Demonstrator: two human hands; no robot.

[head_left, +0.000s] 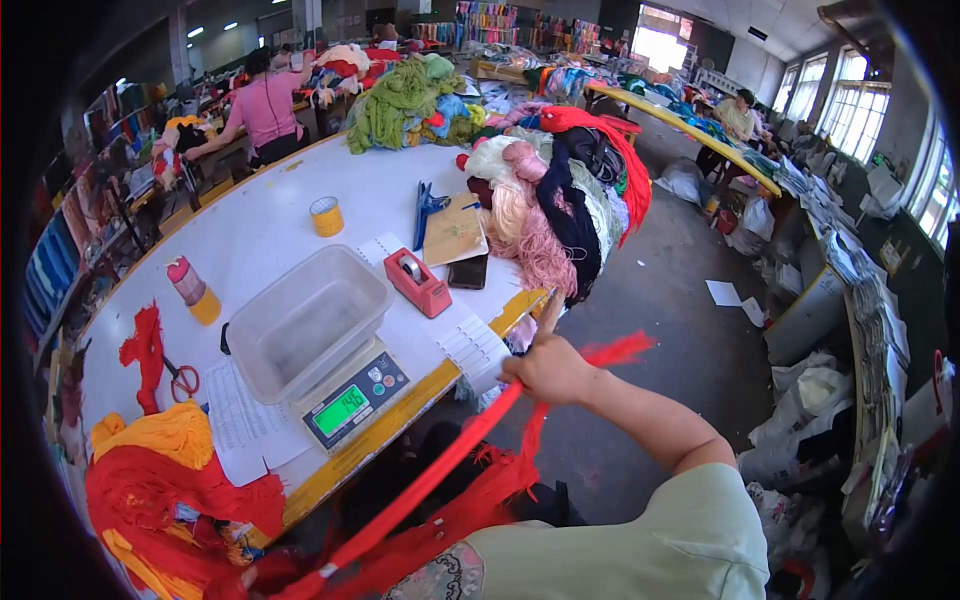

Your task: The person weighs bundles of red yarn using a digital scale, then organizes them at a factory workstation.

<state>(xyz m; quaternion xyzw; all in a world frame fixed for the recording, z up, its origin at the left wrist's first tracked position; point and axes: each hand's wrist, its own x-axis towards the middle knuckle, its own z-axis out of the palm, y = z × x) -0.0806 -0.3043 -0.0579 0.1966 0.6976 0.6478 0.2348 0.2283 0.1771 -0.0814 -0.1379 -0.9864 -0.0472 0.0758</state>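
My right hand (553, 368) is closed on one end of a long red yarn hank (440, 470), just beyond the table's near edge. The red strands run down to the lower left, where my left hand cannot be made out. On the table (390, 190), a translucent plastic tub (312, 320) sits on a digital scale (350, 400) with a lit green display. A red tape dispenser (418, 282) stands behind the scale, to its right. Red yarn (170, 480) and orange yarn (160, 435) lie heaped at the lower left.
Scissors (184, 380), a printed sheet (250, 420), a tape roll (326, 216), a yarn cone (192, 290) and a clipboard (455, 230) lie on the table. Yarn piles (520, 200) cover its far end. One person (268, 110) is at the back left, another (738, 118) at the right.
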